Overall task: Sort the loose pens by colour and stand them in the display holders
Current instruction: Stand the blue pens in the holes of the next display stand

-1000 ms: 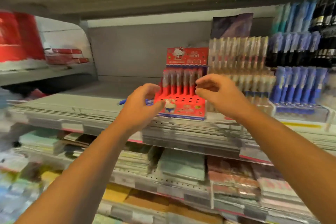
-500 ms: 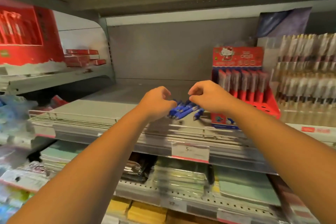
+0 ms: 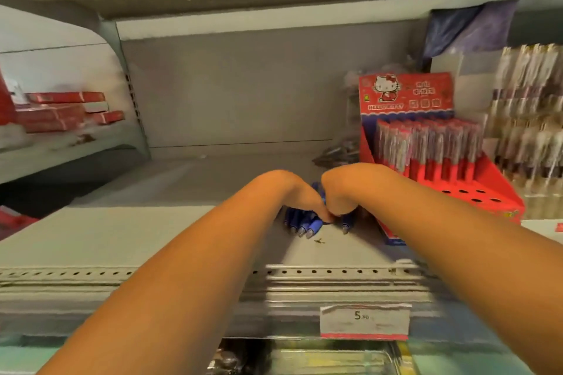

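Since the earlier frame, left hand (image 3: 292, 192) and right hand (image 3: 344, 189) have met, fingers curled round loose blue plastic pens (image 3: 304, 222) on grey metal shelf (image 3: 152, 231) beside red cardboard display holder (image 3: 487, 189); align tips before lifting.

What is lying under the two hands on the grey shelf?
Blue pens lie on the shelf, tips showing below the left hand and right hand. The hands cover the rest: count and grip are hidden.
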A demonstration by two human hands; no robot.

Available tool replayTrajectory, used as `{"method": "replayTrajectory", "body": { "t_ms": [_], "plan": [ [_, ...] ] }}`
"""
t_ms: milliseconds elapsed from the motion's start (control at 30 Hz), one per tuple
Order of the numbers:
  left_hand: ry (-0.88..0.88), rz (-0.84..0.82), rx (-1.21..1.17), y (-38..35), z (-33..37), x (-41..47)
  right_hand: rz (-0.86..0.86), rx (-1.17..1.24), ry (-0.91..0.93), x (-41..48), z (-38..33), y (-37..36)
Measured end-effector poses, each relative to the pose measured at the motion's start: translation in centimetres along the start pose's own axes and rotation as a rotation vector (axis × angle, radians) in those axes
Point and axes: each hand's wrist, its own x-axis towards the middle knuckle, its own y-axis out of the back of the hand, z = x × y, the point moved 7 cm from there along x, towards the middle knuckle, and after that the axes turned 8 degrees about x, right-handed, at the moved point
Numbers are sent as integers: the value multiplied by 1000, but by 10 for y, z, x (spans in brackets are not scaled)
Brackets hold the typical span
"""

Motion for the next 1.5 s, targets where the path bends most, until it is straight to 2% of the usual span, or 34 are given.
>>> {"method": "replayTrajectory", "body": {
  "t_ms": [100, 167, 333, 433, 633, 733, 900, 1000, 1100, 1267, 1500],
  "plan": [
    [-67, -134, 93, -5, 8, 5, 31, 84, -76, 1, 5, -2],
    [-68, -152, 129, -5, 4, 9, 68, 127, -126, -2, 6, -2],
    [-50, -4, 156, 3, -6, 19, 228, 323, -211, -17, 10, 4],
    [-84, 6, 223, 3, -4, 22, 328, 513, -243, -24, 18, 5],
    [-116, 110, 359, 7, 3, 11, 571, 891, -121, -48, 27, 9],
    [-106, 131, 134, 9, -2, 6, 638, 1082, -40, -62, 34, 12],
    [-214, 393, -501, 39, -5, -23, 794, 1445, 105, -100, 58, 27],
    [-424, 576, -793, 58, 18, -54, 881, 1659, 198, -128, 83, 32],
    [-682, 606, -999, 60, 67, -88, 936, 1705, 235, -160, 116, 34],
    [-894, 518, -1126, 36, 172, -115, 958, 1714, 269, -215, 183, 22],
    [-887, 515, -1223, 7, 299, -111, 960, 1731, 226, -269, 290, -7]
  ]
}}
